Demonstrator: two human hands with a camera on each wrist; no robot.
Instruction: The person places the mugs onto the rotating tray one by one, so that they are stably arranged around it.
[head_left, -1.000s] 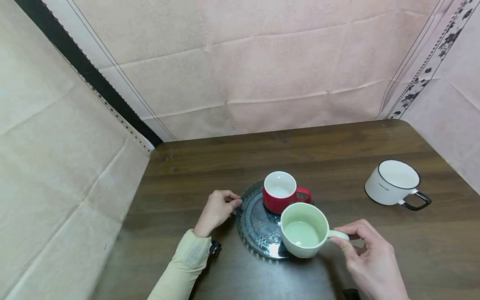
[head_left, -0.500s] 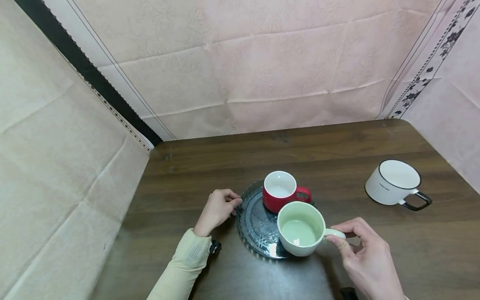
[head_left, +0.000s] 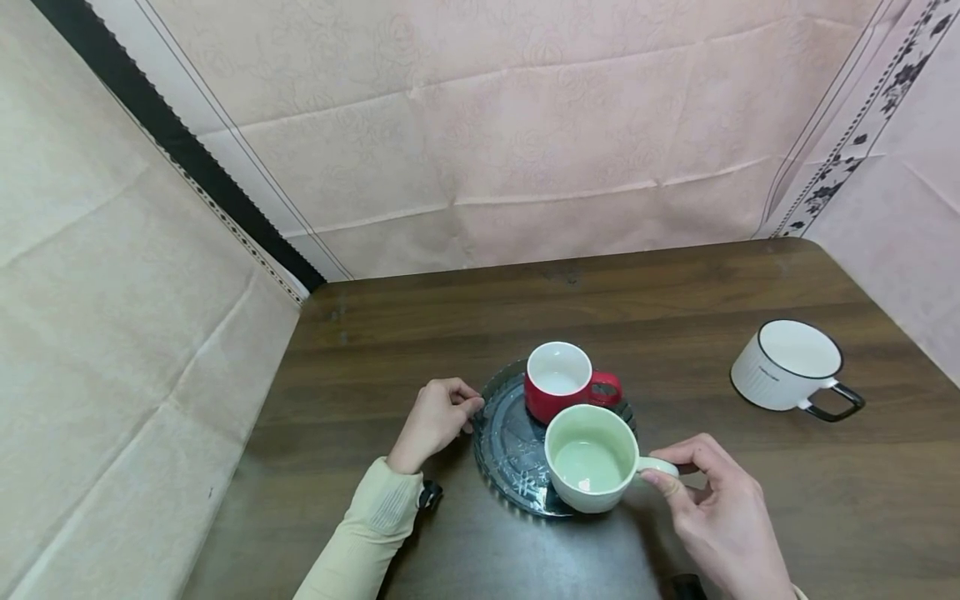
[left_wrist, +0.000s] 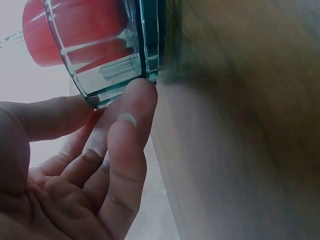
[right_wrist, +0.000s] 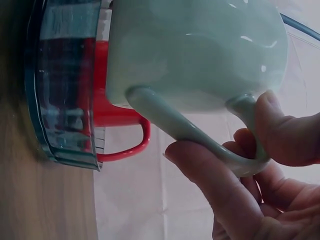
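One pale-green mug (head_left: 592,454) hung just above the near right rim of the round glass tray (head_left: 508,458), its handle gripped by the right hand (head_left: 723,512). The left hand (head_left: 437,421) pinched the tray's left side; a red mug (head_left: 557,390) stood inside, a black-rimmed white mug (head_left: 783,367) well apart.

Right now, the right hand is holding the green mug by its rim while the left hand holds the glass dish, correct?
Not quite: the right hand holds the green mug by its handle, as the right wrist view shows, while the left hand holds the glass dish.
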